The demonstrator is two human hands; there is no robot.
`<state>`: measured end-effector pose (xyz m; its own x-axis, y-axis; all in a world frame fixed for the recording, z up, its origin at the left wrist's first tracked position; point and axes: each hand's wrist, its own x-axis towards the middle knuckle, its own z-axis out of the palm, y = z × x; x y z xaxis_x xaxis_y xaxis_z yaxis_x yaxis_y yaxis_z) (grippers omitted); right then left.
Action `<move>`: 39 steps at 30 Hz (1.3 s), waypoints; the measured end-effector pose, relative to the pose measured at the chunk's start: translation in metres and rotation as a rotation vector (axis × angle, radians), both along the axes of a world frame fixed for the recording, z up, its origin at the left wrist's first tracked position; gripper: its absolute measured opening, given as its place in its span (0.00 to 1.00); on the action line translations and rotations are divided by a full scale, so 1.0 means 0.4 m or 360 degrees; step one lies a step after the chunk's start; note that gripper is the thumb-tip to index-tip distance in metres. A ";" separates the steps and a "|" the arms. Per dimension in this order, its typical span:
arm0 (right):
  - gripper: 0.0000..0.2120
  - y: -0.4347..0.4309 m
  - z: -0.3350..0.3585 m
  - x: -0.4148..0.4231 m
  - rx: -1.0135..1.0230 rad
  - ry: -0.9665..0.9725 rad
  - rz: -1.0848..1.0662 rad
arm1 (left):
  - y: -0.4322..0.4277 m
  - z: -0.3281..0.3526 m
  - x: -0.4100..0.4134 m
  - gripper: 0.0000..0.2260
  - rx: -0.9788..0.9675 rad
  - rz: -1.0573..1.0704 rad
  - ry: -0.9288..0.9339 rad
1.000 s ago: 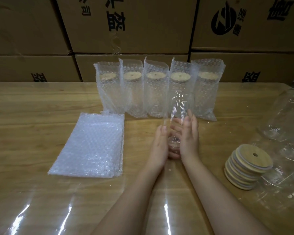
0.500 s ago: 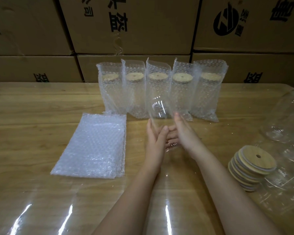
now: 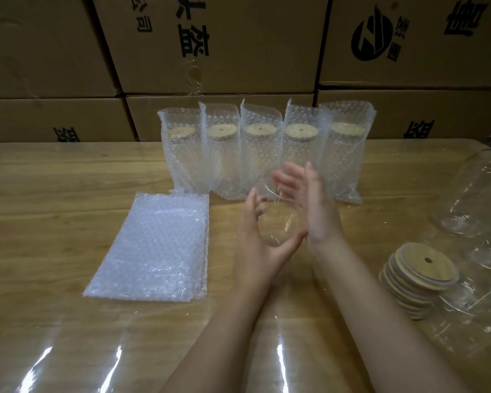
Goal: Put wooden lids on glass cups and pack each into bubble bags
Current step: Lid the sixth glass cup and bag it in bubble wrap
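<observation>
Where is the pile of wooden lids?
In the head view, the stack of wooden lids sits at lower right on the table, beside the glass cups.

Bare forearms (image 3: 360,293), left hand (image 3: 257,251) and right hand (image 3: 316,214) bare, slender fingers (image 3: 309,180), short nails.

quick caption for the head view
Left hand grips a lidless glass cup, right hand open beside it; flat bubble bags left, wooden lids right, five bagged cups behind.

Warehouse packing station indicated: printed cardboard cartons (image 3: 238,43) stacked behind wooden table (image 3: 54,199), bubble-bagged cups (image 3: 267,148) lined up.
</observation>
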<state>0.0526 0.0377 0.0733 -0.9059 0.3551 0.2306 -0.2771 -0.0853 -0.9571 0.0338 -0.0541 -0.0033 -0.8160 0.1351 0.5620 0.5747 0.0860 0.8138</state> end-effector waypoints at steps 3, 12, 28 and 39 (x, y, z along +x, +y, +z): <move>0.15 0.040 0.030 0.025 0.0268 0.0035 0.0062 | -0.003 -0.004 -0.005 0.42 -0.0192 0.0130 0.0327; 0.24 -0.007 0.110 0.088 0.2065 -0.0230 0.0107 | -0.020 -0.005 0.008 0.42 0.0005 -0.0025 -0.0040; 0.29 0.099 0.112 0.310 0.2386 -0.1600 -0.0262 | -0.017 0.001 0.010 0.45 -0.0086 -0.0024 -0.0216; 0.33 0.108 -0.010 0.396 0.2643 -0.1436 -0.0658 | -0.018 0.003 0.011 0.45 -0.0058 -0.0028 -0.0228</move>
<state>0.2110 0.0810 0.0695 -0.8622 0.4974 0.0956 0.5064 0.8492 0.1495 0.0382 -0.0613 -0.0020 -0.8849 0.1686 0.4343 0.4545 0.1080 0.8842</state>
